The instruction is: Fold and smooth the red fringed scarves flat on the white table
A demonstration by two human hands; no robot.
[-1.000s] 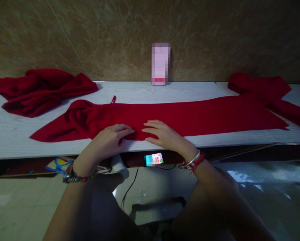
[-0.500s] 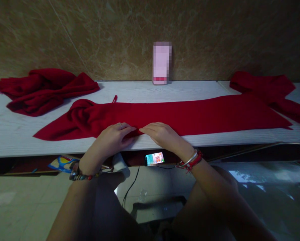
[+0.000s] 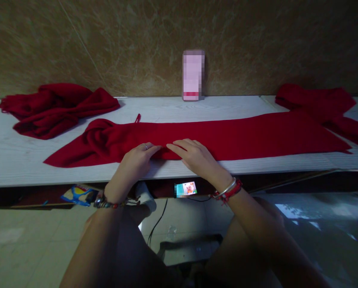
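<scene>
A long red scarf (image 3: 257, 134) lies stretched left to right across the white table (image 3: 17, 160). Its left end is bunched into a loose fold. My left hand (image 3: 135, 162), with a ring on one finger, and my right hand (image 3: 197, 156) meet fingertip to fingertip at the middle of the scarf's near edge. On both hands the fingers are pressed together on the cloth, and a small fold is raised between them. Bracelets sit on both wrists.
A crumpled heap of red cloth (image 3: 56, 108) lies at the table's back left, another red piece (image 3: 317, 100) at the back right. A pink box (image 3: 193, 75) stands against the stone wall. Under the table's edge sit a lit phone (image 3: 186, 189), a colourful packet (image 3: 77, 195) and a black cable (image 3: 156, 224).
My hands went from lying apart on the scarf's near edge to meeting at the fingertips, then slid a little away from me with the cloth's edge.
</scene>
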